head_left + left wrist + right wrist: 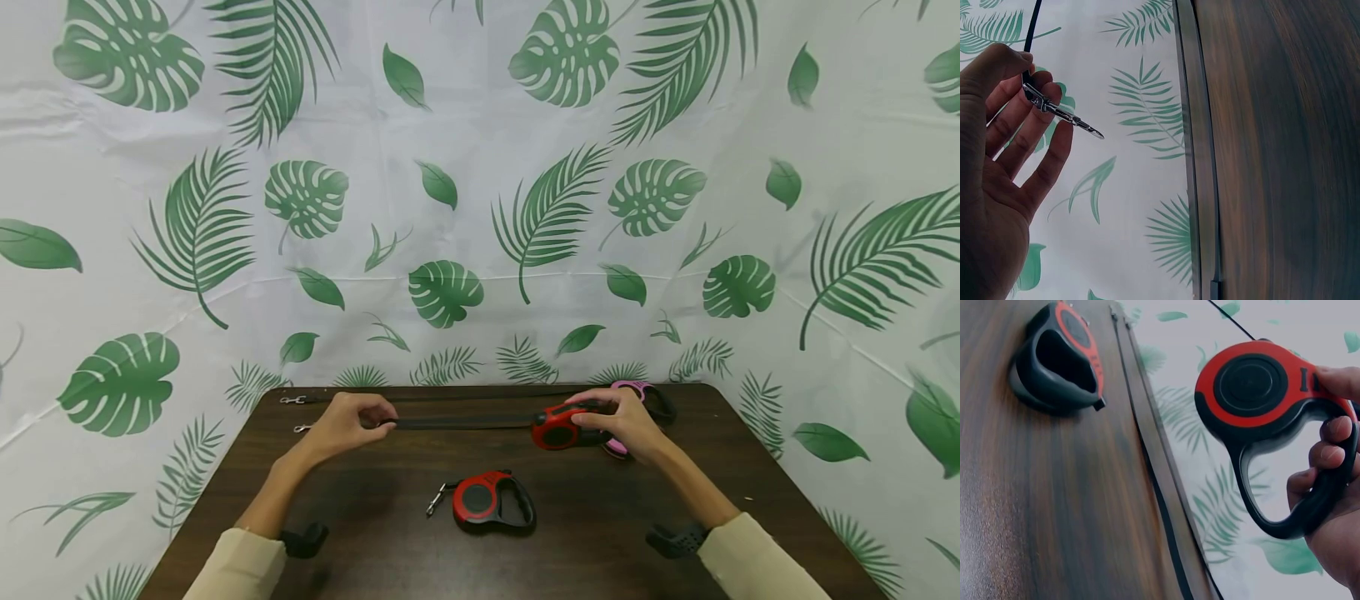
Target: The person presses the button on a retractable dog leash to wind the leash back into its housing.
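My right hand (630, 421) grips the black loop handle of a red-and-black retractable leash (555, 429), above the table. From its case a thin black strap (465, 423) runs level to my left hand (352, 429). In the left wrist view, thumb and fingers pinch the strap's end beside its silver clip (1063, 114), and the clip points away from the palm. Another red-and-black retractable leash (476, 496) lies on the table between my forearms, its silver clip (436, 499) to the left of its case.
Behind my right hand lies a pink-and-black leash handle (662, 404), partly hidden. Black straps (1163, 512) stretch along the far side of the dark wooden table (390, 550), with silver clips (292, 400) at the far left. A leaf-print cloth (480, 208) hangs behind.
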The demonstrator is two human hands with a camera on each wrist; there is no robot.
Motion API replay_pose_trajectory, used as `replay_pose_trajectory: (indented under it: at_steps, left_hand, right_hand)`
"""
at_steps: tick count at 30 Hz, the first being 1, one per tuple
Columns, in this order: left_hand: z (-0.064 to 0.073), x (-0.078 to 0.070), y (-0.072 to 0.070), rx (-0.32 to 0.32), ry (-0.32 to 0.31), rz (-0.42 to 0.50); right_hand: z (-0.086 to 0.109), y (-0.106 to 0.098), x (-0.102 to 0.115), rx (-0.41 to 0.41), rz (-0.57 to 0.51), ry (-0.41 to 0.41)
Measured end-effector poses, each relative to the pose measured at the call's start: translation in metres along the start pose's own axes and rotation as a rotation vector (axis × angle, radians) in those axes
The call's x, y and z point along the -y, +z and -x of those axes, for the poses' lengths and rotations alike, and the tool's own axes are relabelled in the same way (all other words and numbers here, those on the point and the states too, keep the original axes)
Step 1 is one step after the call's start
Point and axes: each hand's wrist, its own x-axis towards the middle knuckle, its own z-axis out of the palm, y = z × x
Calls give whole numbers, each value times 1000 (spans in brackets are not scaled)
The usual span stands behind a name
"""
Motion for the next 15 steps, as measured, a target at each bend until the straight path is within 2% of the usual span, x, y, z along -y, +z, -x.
replay_pose_trajectory:
  at_steps: [8,15]
  left_hand:
    - [-7,-5,4,-2,0,12]
    - [-11,-7,13,-1,21,46]
  right_hand:
    - [-3,6,3,-2,11,-21]
    - [-6,15,2,29,-41,-35]
